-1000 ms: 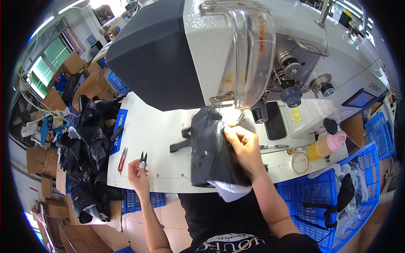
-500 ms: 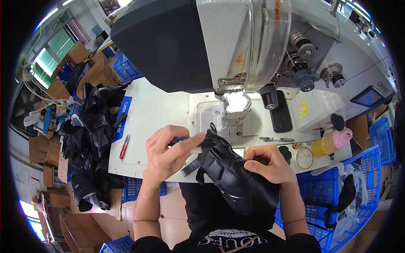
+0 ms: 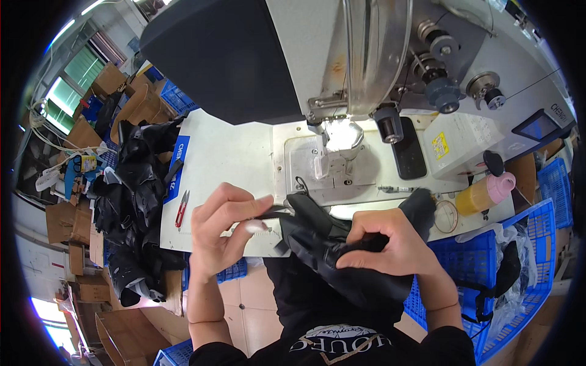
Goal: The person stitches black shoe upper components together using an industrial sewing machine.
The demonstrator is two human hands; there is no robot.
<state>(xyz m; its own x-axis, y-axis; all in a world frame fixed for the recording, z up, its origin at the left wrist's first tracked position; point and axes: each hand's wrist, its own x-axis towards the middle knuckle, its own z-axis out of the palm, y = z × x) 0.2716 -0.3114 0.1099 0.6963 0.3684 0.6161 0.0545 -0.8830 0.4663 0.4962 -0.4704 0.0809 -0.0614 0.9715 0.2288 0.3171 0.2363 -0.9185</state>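
A black leather shoe upper (image 3: 308, 235) with a small loop at its end is held over the front edge of the white sewing table (image 3: 229, 152). My right hand (image 3: 394, 244) grips its right side, thumb on top and fingers curled into the fold. My left hand (image 3: 223, 229) pinches a narrow black strip (image 3: 274, 212) that runs to the upper's left end. The upper is partly smeared by motion. Just beyond it stands the sewing machine (image 3: 223, 58), its lamp lit over the needle area.
Red-handled thread snips (image 3: 181, 210) lie at the table's left, beside a pile of black uppers (image 3: 131, 201). A phone (image 3: 409, 149), a pen (image 3: 397, 189) and a pink-capped bottle (image 3: 482, 196) are on the right. A blue crate (image 3: 545, 259) stands lower right.
My left hand has moved slightly left, away from the upper, drawing the black strip out. The upper has turned and folded in my right hand; its right part now rises beyond that hand.
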